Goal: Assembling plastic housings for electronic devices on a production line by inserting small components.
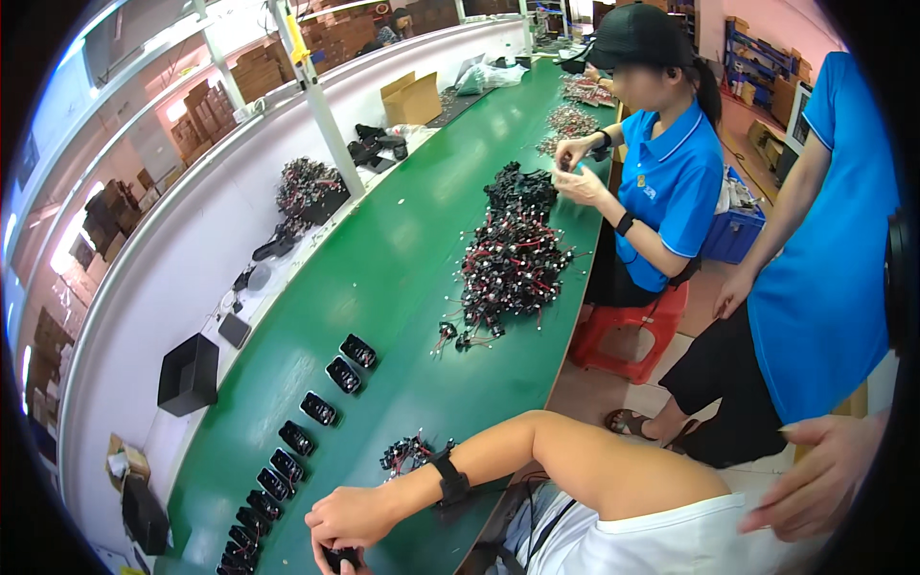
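Observation:
My right hand (351, 519), with a black band on its wrist, is at the lower edge of the picture. Its fingers close on a small black casing (340, 556), which is partly cut off by the frame. My left hand cannot be made out. Just beyond my wrist lies a small heap of black parts with red wires (407, 454). To the left, a slanting row of black casings (318, 409) with glossy rims stands on the green table (402, 383); the nearest ones are close together.
A large pile of wired black parts (513, 268) lies farther up the table. A co-worker in blue (671, 182) sits beside it, handling a small part. Another person in blue (815, 259) stands at right, and someone's hand (824, 474) shows below. A black box (188, 374) stands by the wall.

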`<move>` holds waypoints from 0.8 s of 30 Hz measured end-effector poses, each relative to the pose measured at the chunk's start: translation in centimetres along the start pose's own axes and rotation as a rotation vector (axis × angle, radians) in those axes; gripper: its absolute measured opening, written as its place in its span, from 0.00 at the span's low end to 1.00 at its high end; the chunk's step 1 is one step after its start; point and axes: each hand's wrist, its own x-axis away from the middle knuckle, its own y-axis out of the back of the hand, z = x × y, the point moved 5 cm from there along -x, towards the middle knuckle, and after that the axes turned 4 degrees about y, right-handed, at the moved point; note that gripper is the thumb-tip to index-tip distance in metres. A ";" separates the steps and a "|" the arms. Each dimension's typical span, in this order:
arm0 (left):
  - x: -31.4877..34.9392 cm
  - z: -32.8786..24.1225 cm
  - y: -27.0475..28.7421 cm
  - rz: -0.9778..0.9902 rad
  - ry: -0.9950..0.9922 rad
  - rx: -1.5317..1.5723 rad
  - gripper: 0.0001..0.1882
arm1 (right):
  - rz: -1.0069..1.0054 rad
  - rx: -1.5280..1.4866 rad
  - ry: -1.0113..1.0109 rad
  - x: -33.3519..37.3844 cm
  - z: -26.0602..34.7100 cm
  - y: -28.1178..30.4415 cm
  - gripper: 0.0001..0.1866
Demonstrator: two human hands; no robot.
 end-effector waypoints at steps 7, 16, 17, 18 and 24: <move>0.2 -1.2 -1.2 0.014 -0.111 -0.106 0.33 | 0.033 -0.072 -0.074 0.0 -0.4 0.2 0.07; 0.0 0.2 0.4 0.074 -0.107 -0.120 0.30 | 0.004 -0.076 -0.060 -0.1 -0.2 1.0 0.05; 0.1 0.1 0.3 0.084 -0.139 -0.210 0.30 | 0.007 -0.073 -0.059 -0.1 -0.3 1.1 0.05; 0.1 0.1 0.2 0.083 -0.141 -0.207 0.30 | 0.002 -0.085 -0.065 0.0 -0.3 1.3 0.05; -0.1 0.2 0.5 0.042 -0.066 -0.126 0.31 | -0.003 -0.095 -0.066 -0.1 -0.3 1.7 0.05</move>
